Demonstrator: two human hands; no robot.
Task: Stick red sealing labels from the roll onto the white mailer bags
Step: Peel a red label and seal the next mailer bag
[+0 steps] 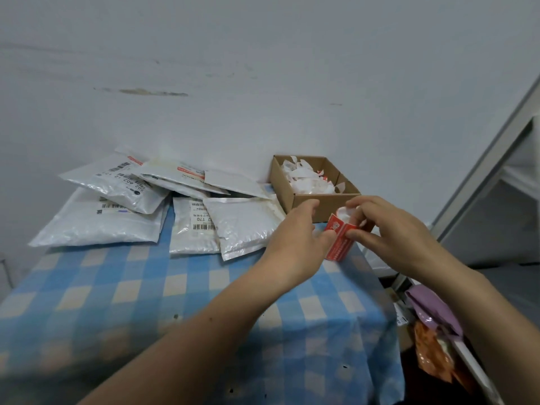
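Observation:
Several white mailer bags (117,211) lie in a loose heap at the back left of the table, some with barcode stickers and red labels on them. My right hand (388,229) holds the roll of red sealing labels (340,238) just above the table's right side, thumb and fingers curled round it. My left hand (295,244) reaches in from the left, and its fingertips pinch the red label strip at the roll. The nearest mailer bag (242,226) lies right beside my left hand.
A brown cardboard box (318,204) holding torn white backing scraps stands behind my hands, against the wall. The table has a blue checked cloth (146,302). Purple and orange packets (432,331) lie below the table's right edge, near a grey metal frame.

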